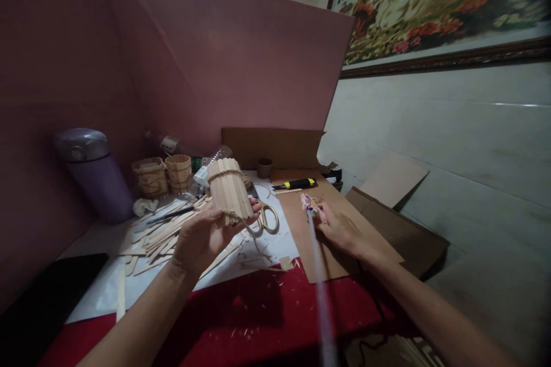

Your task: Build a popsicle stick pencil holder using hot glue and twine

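Observation:
My left hand [202,238] is closed around the base of a small cylinder [229,189] made of wooden craft sticks bound with twine, held upright above the table. My right hand [340,229] rests on a sheet of brown cardboard [310,241], fingers closed on a small patterned tool [310,205] with a pale stick trailing back toward me; I cannot name it for sure. Gold-handled scissors [267,219] lie between the two hands.
Loose craft sticks [161,235] lie on white paper. Two small stick-built baskets [163,175] and a purple flask [95,175] stand at the left. A black-and-yellow utility knife [297,184] and a small cup [264,167] lie farther back. More cardboard [400,223] lies at right.

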Available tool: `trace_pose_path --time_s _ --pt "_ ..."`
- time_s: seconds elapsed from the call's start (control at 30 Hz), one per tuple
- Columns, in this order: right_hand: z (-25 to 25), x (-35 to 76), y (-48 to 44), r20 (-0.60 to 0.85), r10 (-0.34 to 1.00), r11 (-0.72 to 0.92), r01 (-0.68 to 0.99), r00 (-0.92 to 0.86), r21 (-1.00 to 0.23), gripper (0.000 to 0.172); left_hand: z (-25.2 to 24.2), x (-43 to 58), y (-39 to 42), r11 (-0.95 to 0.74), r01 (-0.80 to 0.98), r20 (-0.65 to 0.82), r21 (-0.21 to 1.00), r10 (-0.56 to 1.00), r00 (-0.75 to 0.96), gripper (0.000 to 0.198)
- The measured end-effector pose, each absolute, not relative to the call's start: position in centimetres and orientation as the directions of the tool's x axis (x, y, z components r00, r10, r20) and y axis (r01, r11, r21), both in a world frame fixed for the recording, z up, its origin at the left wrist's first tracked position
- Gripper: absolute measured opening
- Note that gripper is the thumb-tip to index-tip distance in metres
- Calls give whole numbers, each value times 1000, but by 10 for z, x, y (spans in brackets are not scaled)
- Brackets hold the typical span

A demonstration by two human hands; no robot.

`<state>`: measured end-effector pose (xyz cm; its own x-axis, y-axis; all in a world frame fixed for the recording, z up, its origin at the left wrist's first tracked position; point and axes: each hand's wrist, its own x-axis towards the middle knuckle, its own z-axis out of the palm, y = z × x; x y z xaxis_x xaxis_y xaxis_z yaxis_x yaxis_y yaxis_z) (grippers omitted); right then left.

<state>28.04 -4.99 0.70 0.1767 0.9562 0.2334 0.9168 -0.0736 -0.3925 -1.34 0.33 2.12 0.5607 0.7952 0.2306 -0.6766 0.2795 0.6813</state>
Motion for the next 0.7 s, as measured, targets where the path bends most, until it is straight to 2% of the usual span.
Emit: trace_pose_path --time_s 0.03,0.13,0.3,0.33,0.37,0.43,0.47,0.5,0.6,0.7 --pt "3 281 -48 226 954 -115 939 195 -324 24 21 -13 3 275 -671 234 688 792 564 52" --pt "-8 281 -42 220 960 -110 953 175 -281 32 20 -13 3 268 -665 246 697 781 574 55" --pt "-2 261 -49 318 945 -66 996 80 -56 22 21 -11 1 246 -665 267 705 776 571 56" --pt "6 252 -54 376 926 -16 997 41 -70 23 21 -11 0 240 -662 268 710 777 569 57" --pt "14 241 -61 456 890 62 989 6 -133 24 23 -10 -1 233 -658 265 716 781 566 58" --pt "31 216 -75 571 813 344 883 -110 -320 22 25 -8 -4 221 -635 243 741 792 559 59" --pt "39 203 -81 587 795 449 799 -152 -401 18 26 -7 -5 214 -620 230 755 799 556 60" --pt "44 192 -85 573 802 486 739 -166 -467 18 26 -7 -6 206 -607 220 768 805 552 60" --pt "51 170 -91 549 830 438 723 -97 -534 24 27 -5 -7 168 -587 222 792 816 533 56" --pt "51 161 -88 466 883 370 704 -62 -607 18 26 -5 -7 123 -566 232 815 826 514 46"
